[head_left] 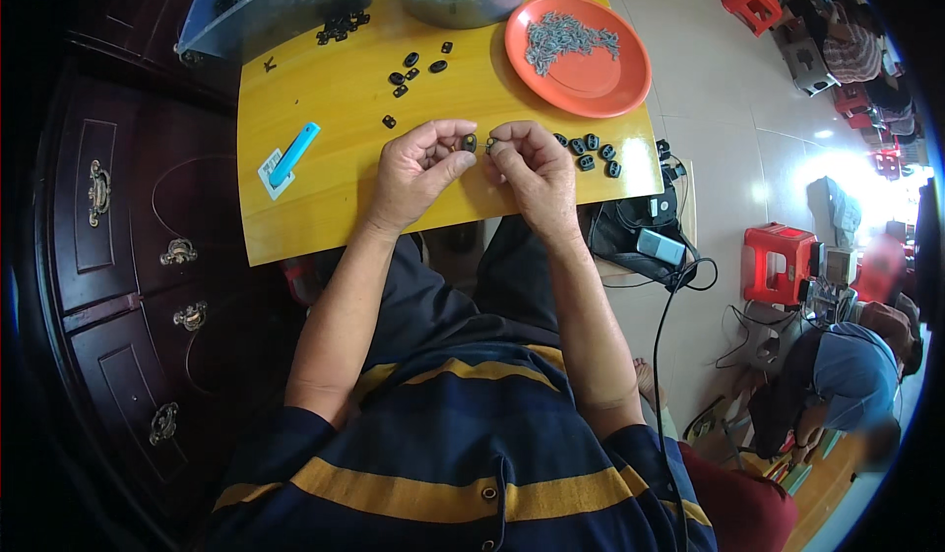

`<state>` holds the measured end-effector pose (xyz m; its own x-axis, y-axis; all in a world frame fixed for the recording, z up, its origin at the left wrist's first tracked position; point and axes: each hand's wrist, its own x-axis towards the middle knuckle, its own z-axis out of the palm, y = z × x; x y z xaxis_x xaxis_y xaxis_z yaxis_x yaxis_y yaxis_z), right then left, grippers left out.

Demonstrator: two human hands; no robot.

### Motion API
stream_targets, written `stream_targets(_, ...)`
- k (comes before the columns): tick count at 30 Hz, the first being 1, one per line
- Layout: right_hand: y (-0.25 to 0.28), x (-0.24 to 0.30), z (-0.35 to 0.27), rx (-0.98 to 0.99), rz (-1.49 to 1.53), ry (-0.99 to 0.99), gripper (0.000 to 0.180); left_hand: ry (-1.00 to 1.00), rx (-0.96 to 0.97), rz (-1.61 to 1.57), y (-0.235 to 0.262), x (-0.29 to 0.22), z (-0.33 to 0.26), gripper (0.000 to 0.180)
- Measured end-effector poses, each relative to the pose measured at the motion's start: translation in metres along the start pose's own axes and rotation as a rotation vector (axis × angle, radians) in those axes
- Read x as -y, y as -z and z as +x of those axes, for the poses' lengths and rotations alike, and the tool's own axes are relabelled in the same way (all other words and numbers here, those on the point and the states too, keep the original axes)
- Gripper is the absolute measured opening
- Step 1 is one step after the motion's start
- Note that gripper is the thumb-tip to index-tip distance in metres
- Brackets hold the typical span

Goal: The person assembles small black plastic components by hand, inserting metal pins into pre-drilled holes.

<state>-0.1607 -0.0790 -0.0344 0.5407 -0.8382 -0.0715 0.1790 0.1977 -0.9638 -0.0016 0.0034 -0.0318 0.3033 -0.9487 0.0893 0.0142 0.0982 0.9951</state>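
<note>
Over the near part of the yellow table (335,186), my left hand (421,170) pinches a small black oval cord-lock part (470,144) between thumb and forefinger. My right hand (533,170) is close beside it, its thumb and forefinger pressed together on something tiny that the fingertips mostly hide. To the right of that hand lie several black cord locks (587,162). Beyond my hands, loose black oval parts (410,60) and small flat black parts (390,121) are scattered. An orange-red plate (581,102) holds a heap of small grey springs (566,40).
At the far edge stand a grey basin (472,6) and a bluish plastic bin (266,30), both with black parts. A turquoise-handled tool (295,153) lies left on a white card. Dark cabinets (108,247) flank the left; a black bag (630,227) with cables is right. Other people sit farther right.
</note>
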Motion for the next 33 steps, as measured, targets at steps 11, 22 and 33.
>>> stream_targets(11, 0.001, 0.001, 0.002, -0.014, -0.029, -0.007, 0.013, -0.024, -0.019, 0.044, -0.003, 0.000, 0.004, 0.030)
stream_targets(22, -0.004, 0.007, -0.001, -0.004, -0.033, -0.015, 0.014, -0.053, 0.003, 0.036, -0.004, -0.002, 0.005, 0.031)
stream_targets(33, 0.002, 0.033, -0.023, 0.020, 0.011, -0.155, 0.015, -0.184, 0.167, 0.325, -0.008, -0.041, 0.006, 0.026)
